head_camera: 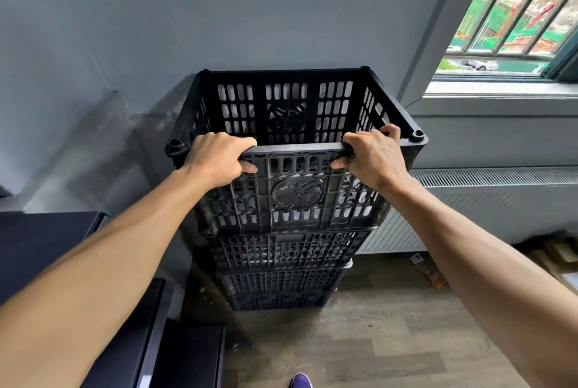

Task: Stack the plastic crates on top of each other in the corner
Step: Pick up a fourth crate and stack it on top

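Firmly, the near rim of the top crate (295, 200), black slotted plastic, is gripped by the left hand (219, 159) and right hand (372, 157), fingers curled. It sits on stacked crates (281, 265) of the same lattice.

No legible text, number or brand. Only a round embossed emblem (297, 192) on the near wall of the top crate (312, 148) (its design too blurred to read), with a second emblem (286, 120) on the far wall.

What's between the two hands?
Just the top crate's front rim, bare, gripped by the left hand and right hand; the head view shows it.
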The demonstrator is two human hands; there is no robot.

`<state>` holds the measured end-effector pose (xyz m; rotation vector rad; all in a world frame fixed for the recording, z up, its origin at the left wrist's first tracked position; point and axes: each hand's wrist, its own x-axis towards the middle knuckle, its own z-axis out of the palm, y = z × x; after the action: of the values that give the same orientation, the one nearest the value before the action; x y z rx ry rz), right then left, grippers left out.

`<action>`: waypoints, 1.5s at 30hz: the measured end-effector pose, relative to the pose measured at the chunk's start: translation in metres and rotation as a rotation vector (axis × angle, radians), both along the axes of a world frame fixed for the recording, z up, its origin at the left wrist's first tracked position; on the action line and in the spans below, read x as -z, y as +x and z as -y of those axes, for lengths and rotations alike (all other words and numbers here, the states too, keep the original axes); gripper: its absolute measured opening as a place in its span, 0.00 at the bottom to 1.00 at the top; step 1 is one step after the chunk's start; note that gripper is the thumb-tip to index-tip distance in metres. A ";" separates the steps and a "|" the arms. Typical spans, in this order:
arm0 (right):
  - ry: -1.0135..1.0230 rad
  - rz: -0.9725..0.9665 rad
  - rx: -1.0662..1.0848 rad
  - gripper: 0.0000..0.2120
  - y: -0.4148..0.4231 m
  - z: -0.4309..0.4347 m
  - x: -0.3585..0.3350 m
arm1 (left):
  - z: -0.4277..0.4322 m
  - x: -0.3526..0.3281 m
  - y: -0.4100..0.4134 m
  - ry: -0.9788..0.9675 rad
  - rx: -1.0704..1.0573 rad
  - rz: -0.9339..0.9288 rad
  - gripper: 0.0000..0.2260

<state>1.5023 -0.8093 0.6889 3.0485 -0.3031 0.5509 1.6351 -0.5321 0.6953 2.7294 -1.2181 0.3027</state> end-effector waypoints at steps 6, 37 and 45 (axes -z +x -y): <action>-0.080 0.081 0.051 0.20 -0.024 -0.001 0.027 | 0.005 0.011 -0.011 0.003 0.053 0.089 0.12; -0.060 0.079 0.029 0.18 -0.016 -0.003 0.022 | -0.003 0.014 -0.005 -0.021 0.055 0.075 0.14; -0.048 0.084 0.026 0.18 -0.018 -0.002 0.023 | -0.001 0.013 -0.006 -0.024 0.050 0.054 0.15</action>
<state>1.4846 -0.8071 0.6659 2.9764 -0.3261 0.6765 1.6286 -0.5310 0.6822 2.6823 -1.2860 0.3849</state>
